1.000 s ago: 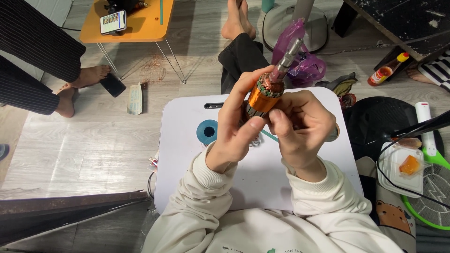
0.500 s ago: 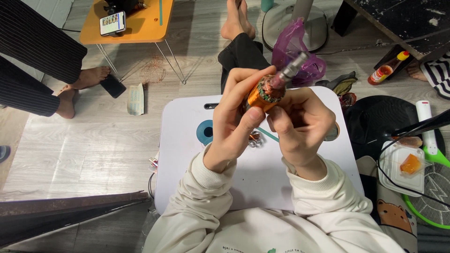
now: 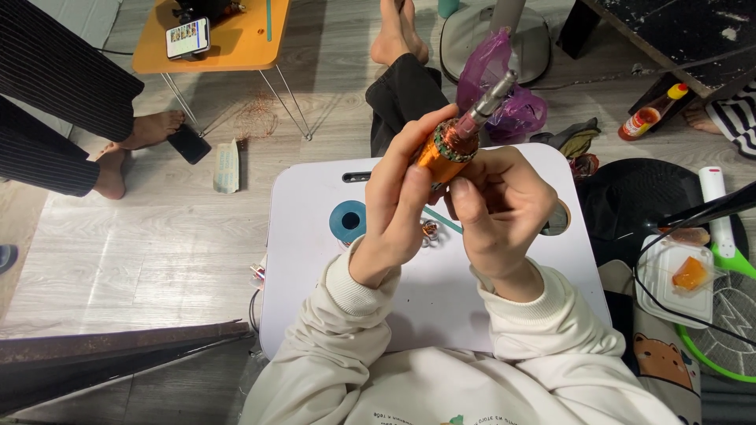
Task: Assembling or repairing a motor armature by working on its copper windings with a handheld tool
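Left hand [image 3: 402,208]: I am wrapping its fingers around the orange motor armature [image 3: 447,148].
Right hand [image 3: 504,208]: its fingers are pinching the armature's lower end.
Shaft: pointing toward 1 o'clock, above the white table [image 3: 315,275].

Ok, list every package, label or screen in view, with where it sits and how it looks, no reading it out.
Phone: on the orange side table, top left, screen lit with small coloured tiles.
Dark phone: on the floor by a bare foot, screen black.
Sauce bottle: lying top right, red with yellow cap.
Clear tray: right edge, holding an orange piece.
Pale packet: on the floor, flat.
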